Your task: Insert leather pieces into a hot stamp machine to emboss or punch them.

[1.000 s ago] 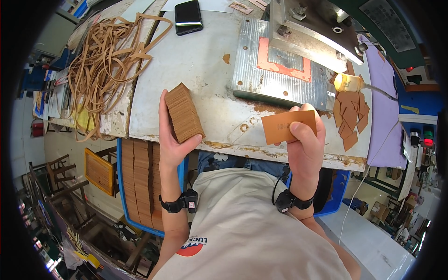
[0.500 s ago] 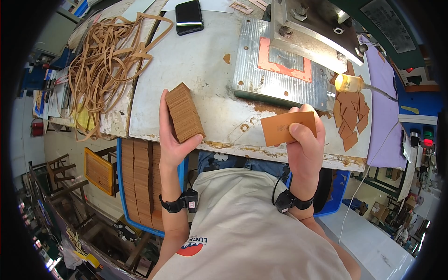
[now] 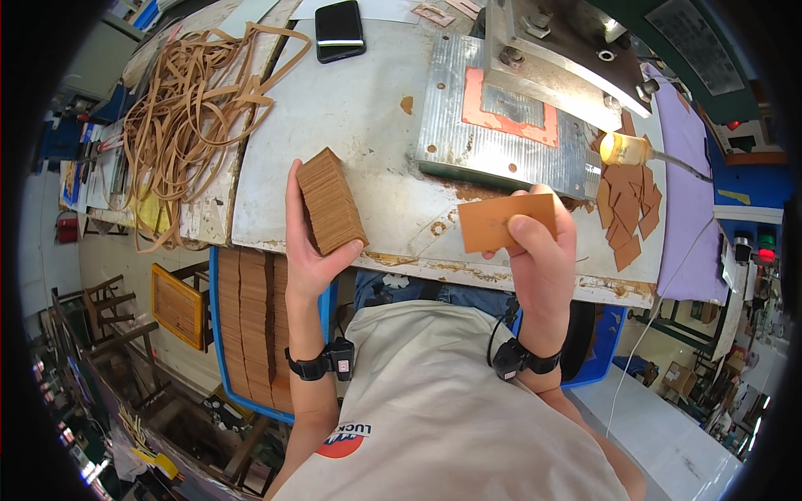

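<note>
My left hand (image 3: 313,263) is wrapped round a thick stack of brown leather pieces (image 3: 330,200), which leans over the front part of the table. Its thumb presses the near end while the fingers run along the left side. In my right hand (image 3: 539,242) a single tan leather piece (image 3: 493,224) is pinched, thumb on its face and fingers behind. That piece is held above the table's front edge, before the metal plate (image 3: 451,117) of a press. A reddish rectangular frame (image 3: 547,132) lies on the plate beneath the press head (image 3: 560,88).
Loose tan leather pieces (image 3: 626,209) lie right of the plate, below a lamp (image 3: 622,149). A tangle of tan straps (image 3: 188,108) covers the table's left side. A black phone (image 3: 338,32) is at the back. Under the table, a blue crate (image 3: 215,334) holds stacked pieces.
My right hand has shifted slightly left with the leather piece, whose face is tilted a little differently. My left hand and the stack have stayed in place.
</note>
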Action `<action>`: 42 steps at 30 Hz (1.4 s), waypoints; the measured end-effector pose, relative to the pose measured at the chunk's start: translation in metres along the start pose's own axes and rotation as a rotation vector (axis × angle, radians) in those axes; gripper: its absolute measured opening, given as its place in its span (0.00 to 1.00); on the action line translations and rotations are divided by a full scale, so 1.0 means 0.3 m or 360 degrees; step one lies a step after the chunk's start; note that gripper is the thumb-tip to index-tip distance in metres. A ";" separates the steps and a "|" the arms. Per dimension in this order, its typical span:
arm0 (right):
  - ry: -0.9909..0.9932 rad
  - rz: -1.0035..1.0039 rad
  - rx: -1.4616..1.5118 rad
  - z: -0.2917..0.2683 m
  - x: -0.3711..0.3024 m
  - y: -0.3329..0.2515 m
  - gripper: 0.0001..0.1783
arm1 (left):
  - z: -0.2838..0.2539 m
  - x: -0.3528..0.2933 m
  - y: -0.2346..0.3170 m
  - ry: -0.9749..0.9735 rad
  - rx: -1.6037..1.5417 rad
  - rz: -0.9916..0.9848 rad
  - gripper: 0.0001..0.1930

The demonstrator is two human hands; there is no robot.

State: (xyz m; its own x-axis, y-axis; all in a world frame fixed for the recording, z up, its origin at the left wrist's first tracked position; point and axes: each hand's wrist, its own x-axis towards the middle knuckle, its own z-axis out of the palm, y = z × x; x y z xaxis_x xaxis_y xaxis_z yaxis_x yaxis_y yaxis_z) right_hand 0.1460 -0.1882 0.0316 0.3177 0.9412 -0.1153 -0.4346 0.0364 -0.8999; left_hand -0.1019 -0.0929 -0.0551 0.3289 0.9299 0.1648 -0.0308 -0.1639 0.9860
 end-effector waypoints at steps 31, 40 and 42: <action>-0.0346 0.0157 0.0073 -0.016 0.039 0.100 0.22 | 0.003 0.003 0.003 0.0015 0.0000 -0.0027 0.60; -0.0161 0.0235 0.0434 -0.022 0.032 0.085 0.29 | 0.003 0.003 -0.002 0.0009 0.0007 -0.0011 0.60; -0.0180 0.0248 0.0474 -0.025 0.028 0.077 0.29 | 0.004 0.004 -0.001 0.0008 0.0000 -0.0010 0.60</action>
State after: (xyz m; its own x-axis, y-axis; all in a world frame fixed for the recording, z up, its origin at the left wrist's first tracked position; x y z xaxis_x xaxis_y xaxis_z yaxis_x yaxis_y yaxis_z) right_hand 0.1449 -0.1818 0.0068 0.1402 0.9738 -0.1792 -0.7026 -0.0296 -0.7110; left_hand -0.1006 -0.0922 -0.0552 0.3243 0.9325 0.1587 -0.0286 -0.1580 0.9870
